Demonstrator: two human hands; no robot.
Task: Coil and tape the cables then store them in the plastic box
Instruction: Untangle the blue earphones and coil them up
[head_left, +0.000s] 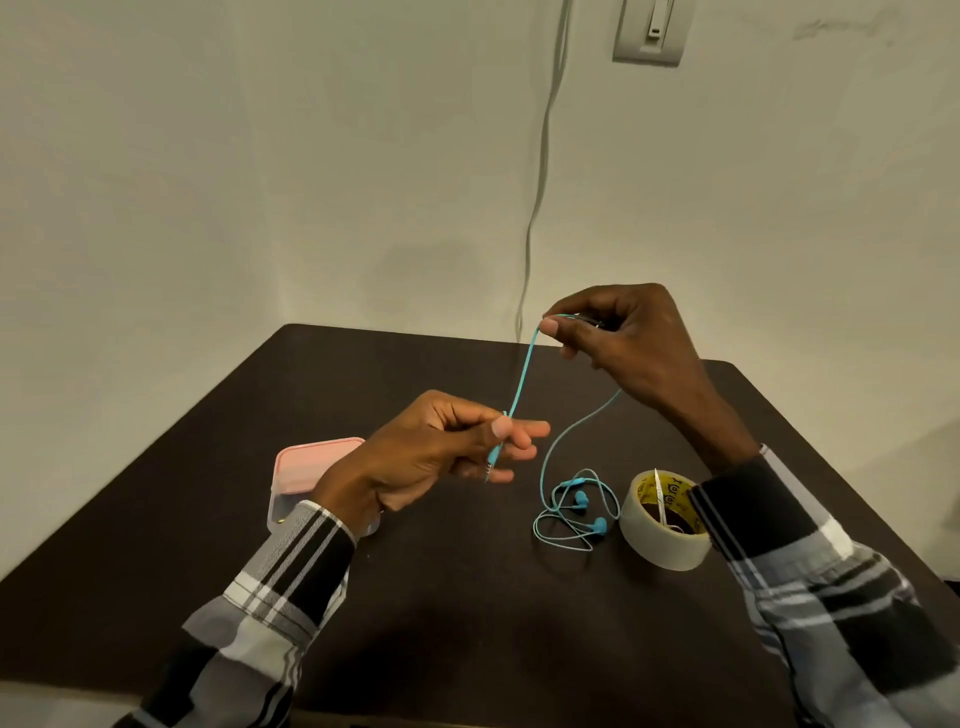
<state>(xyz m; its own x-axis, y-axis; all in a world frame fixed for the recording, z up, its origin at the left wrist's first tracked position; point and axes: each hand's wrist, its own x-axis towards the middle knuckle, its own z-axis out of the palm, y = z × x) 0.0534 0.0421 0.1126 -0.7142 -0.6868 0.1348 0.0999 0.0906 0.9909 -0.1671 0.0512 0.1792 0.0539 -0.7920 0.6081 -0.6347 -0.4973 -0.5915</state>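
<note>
Cable (522, 371) stretched taut for coiling | left grip (457, 447) pinches plug end | right grip (618, 332) pinches farther along | tape (665, 525), box (301, 473) wait on bench (467, 597)

Turquoise earphone cable (522, 374), pink-lidded clear box (306, 467), beige tape roll (662, 525) with yellow-and-brown core, dark brown surface (467, 597), black-white-grey plaid sleeves (280, 571).

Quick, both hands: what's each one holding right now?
Left hand: pinches the earphone cable near its plug end.
Right hand: pinches the same cable higher up; the rest trails down to the table.
</note>
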